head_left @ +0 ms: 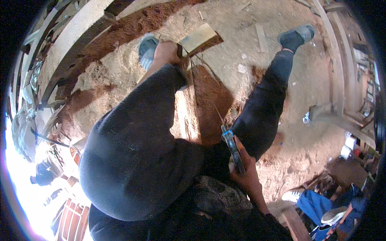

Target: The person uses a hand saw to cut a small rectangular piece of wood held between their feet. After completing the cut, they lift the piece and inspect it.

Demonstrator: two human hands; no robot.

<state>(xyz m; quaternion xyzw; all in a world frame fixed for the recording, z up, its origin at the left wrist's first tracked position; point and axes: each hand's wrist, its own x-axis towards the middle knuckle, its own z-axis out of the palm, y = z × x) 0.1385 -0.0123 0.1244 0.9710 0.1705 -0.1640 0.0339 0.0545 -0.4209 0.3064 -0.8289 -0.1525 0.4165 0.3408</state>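
Beside the left shoe (pixel 147 50), left hand (pixel 166 52) reaches down at the timber (pixel 187 114), grip impossible to tell; right hand (pixel 246 166) wraps a blue-grey handle (pixel 233 150).

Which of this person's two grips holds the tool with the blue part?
The right grip, closed around the tool near the lap; the left grip is away from it, up beside the left foot.
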